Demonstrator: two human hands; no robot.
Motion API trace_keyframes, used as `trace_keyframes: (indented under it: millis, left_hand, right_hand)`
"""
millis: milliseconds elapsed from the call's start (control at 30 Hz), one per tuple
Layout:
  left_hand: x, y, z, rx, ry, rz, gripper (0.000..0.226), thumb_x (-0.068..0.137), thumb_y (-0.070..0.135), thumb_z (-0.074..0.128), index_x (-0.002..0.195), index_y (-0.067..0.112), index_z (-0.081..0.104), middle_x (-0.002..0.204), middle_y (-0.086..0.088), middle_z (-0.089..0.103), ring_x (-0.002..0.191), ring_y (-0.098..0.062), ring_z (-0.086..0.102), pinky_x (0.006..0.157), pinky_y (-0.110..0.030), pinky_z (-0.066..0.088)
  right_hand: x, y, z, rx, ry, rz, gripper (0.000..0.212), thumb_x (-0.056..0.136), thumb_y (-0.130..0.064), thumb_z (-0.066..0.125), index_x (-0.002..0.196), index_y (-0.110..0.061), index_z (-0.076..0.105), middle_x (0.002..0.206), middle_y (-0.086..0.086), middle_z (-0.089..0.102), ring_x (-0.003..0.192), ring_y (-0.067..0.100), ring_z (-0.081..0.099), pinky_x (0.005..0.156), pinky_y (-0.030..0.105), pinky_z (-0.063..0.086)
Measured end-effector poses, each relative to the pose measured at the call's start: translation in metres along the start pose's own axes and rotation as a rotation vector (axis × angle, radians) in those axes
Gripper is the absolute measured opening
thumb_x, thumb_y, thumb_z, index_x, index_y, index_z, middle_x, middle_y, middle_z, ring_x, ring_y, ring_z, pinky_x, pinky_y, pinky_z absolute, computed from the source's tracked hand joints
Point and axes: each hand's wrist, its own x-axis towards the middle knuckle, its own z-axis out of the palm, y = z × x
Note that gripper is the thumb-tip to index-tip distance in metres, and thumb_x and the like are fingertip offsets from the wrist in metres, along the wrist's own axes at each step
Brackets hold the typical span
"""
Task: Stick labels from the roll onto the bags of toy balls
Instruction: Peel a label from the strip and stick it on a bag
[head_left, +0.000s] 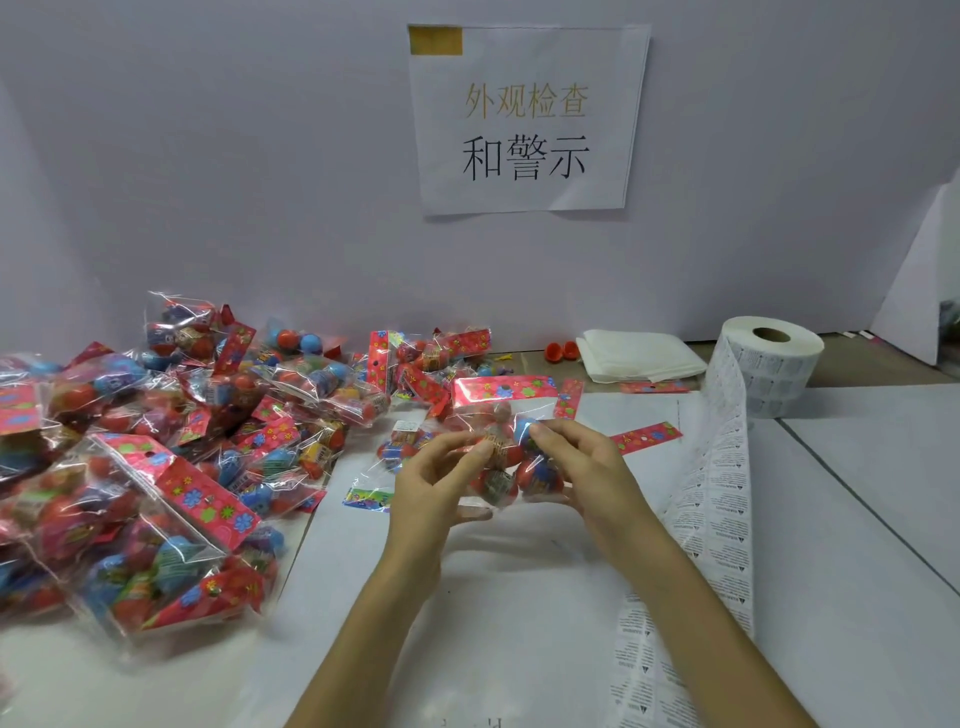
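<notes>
Both my hands hold one clear bag of red and blue toy balls (501, 415) with a red flowered header, above the middle of the white table. My left hand (436, 480) grips its left side, fingers curled at the front. My right hand (574, 457) pinches the bag's right side near a blue ball. The label roll (769, 369) stands at the right rear, and its printed strip (722, 499) trails down the table toward me, passing under my right forearm. Whether a label sits on the held bag I cannot tell.
A large heap of bags of balls (156, 457) covers the left of the table. A folded white cloth (639, 356) and red ball halves (562, 351) lie at the back. Loose red header strips (647, 436) lie near the held bag. A paper sign (527, 119) hangs on the wall.
</notes>
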Motion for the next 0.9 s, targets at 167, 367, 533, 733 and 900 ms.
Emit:
trace_keyframes:
  millis: [167, 367, 533, 733, 900]
  left_hand:
    - [-0.002, -0.001, 0.001, -0.021, -0.117, -0.061, 0.034, 0.083, 0.025, 0.079, 0.115, 0.015, 0.073, 0.102, -0.005, 0.078, 0.093, -0.02, 0.076, 0.075, -0.03, 0.061]
    - [0.0, -0.006, 0.0, -0.031, -0.09, -0.051, 0.026, 0.085, 0.009, 0.078, 0.111, 0.011, 0.075, 0.103, -0.012, 0.079, 0.099, -0.028, 0.076, 0.086, -0.034, 0.061]
    - [0.003, -0.004, -0.002, -0.134, -0.031, -0.069, 0.032, 0.083, 0.01, 0.078, 0.115, 0.009, 0.073, 0.105, -0.011, 0.078, 0.099, -0.025, 0.076, 0.078, -0.026, 0.061]
    - [0.002, -0.011, 0.003, -0.109, 0.143, -0.011, 0.04, 0.085, 0.015, 0.08, 0.123, 0.015, 0.066, 0.115, -0.009, 0.074, 0.105, -0.022, 0.072, 0.078, -0.026, 0.06]
    - [-0.005, -0.015, 0.016, 0.126, 0.037, 0.233, 0.039, 0.087, 0.036, 0.075, 0.124, 0.027, 0.067, 0.114, 0.012, 0.074, 0.107, -0.007, 0.069, 0.088, -0.027, 0.059]
  right_hand:
    - [0.001, -0.001, -0.003, 0.062, 0.066, 0.034, 0.018, 0.099, -0.028, 0.063, 0.104, -0.018, 0.076, 0.099, 0.005, 0.076, 0.088, 0.021, 0.075, 0.07, 0.031, 0.061]
    - [0.002, -0.002, -0.005, 0.044, 0.021, 0.063, 0.023, 0.1, -0.033, 0.06, 0.116, -0.021, 0.072, 0.112, 0.006, 0.074, 0.101, 0.021, 0.073, 0.077, 0.033, 0.062]
    - [0.002, 0.002, -0.004, 0.0, -0.094, 0.054, 0.023, 0.1, -0.026, 0.061, 0.121, -0.019, 0.067, 0.108, 0.007, 0.076, 0.098, 0.021, 0.075, 0.08, 0.038, 0.062]
    - [0.002, 0.001, -0.003, 0.089, -0.01, -0.018, 0.024, 0.095, -0.013, 0.069, 0.118, -0.016, 0.066, 0.101, 0.004, 0.078, 0.097, 0.022, 0.075, 0.075, 0.032, 0.062]
    - [0.0, 0.004, 0.0, -0.162, 0.108, -0.236, 0.03, 0.088, -0.018, 0.077, 0.115, -0.027, 0.067, 0.107, -0.01, 0.074, 0.097, 0.007, 0.072, 0.083, 0.032, 0.061]
